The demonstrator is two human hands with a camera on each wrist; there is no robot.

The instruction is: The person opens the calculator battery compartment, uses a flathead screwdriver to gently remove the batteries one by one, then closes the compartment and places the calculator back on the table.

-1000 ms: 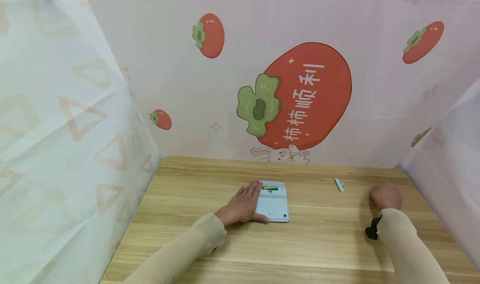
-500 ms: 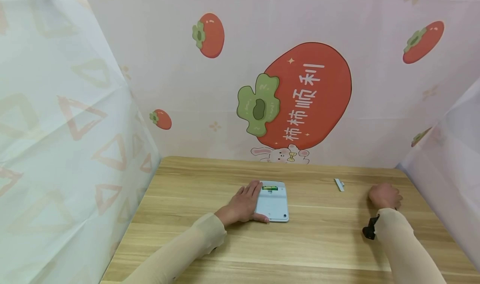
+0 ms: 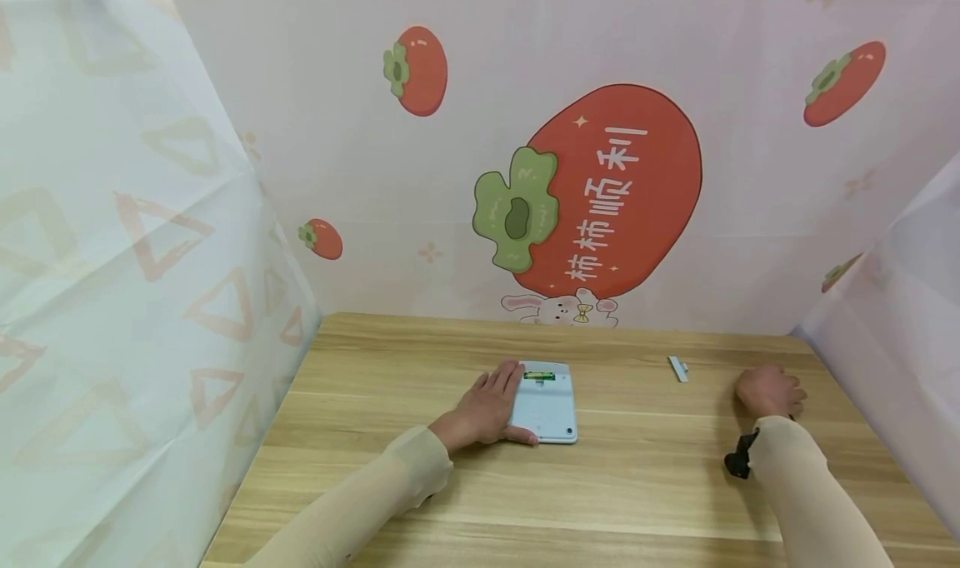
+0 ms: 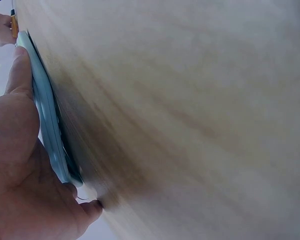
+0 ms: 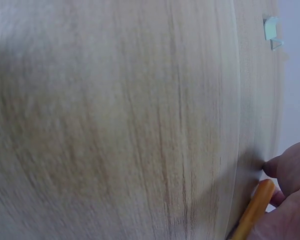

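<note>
In the head view, a pale device (image 3: 547, 411) on the table (image 3: 637, 493) is touched along its left side by the spread left hand (image 3: 483, 408); a small cover (image 3: 677, 370) is seen left of the right hand (image 3: 768, 391). In the left wrist view, the device is seen edge-on. In the right wrist view, an orange handle (image 5: 255, 210) is seen against fingers; whether gripped cannot be told.

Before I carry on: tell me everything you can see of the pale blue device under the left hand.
The pale blue device is a thin slab with rounded corners, plastic by its look. It lies on the table, apparently back side up, with a green battery exposed near its far edge. A dark round spot marks the near right corner. The left hand lies over its left side, thumb on the near end. Its downward face is mostly hidden.
</note>
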